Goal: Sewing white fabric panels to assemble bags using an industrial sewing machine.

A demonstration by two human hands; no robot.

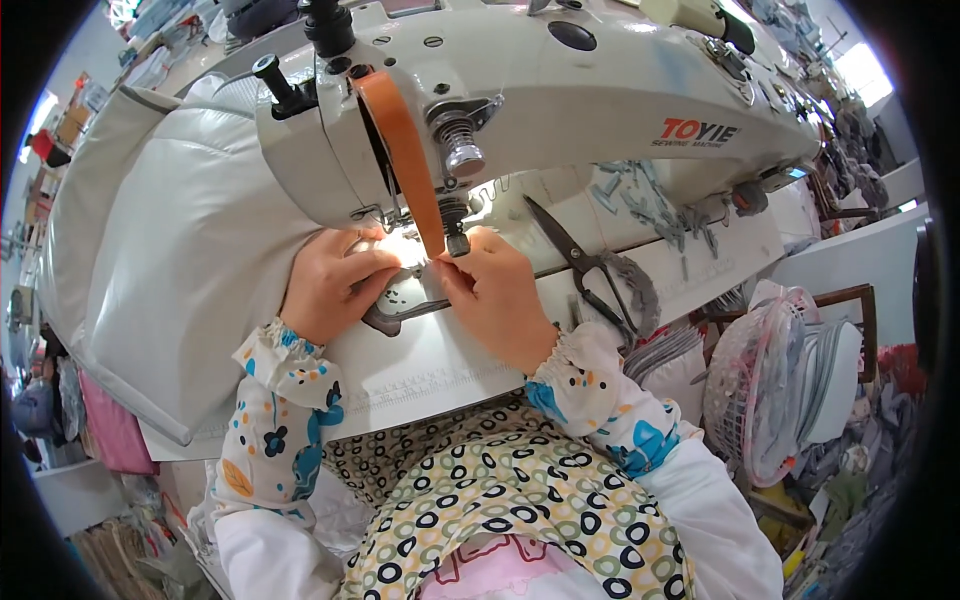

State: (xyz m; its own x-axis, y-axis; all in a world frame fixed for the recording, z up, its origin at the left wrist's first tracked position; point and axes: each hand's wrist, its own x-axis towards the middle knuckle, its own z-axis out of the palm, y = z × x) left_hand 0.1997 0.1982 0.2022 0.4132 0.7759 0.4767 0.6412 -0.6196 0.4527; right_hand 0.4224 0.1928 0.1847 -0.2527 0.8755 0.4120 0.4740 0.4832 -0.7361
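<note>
My left hand (335, 283) is closed in a pinch beside the needle area of a white sewing machine (620, 95). My right hand (497, 300) is closed too, thumb and finger pressed together at the lower end of an orange strip (395, 125) that hangs down the machine's head. Whatever lies in either pinch is lost in the lamp's glare. A dark grey curved strip (405, 315) lies below the fingertips. Left of the left hand spreads a large white padded piece (170, 240) with grey edging, reaching under the machine's head.
Black scissors (582, 258), one handle loop wrapped in grey cloth, lie right of my right hand. Several small grey pieces (655, 205) are scattered beneath the machine's arm. A white basket-like mesh container (755, 390) stands beyond the table's right edge. Pink cloth (115, 425) hangs at left.
</note>
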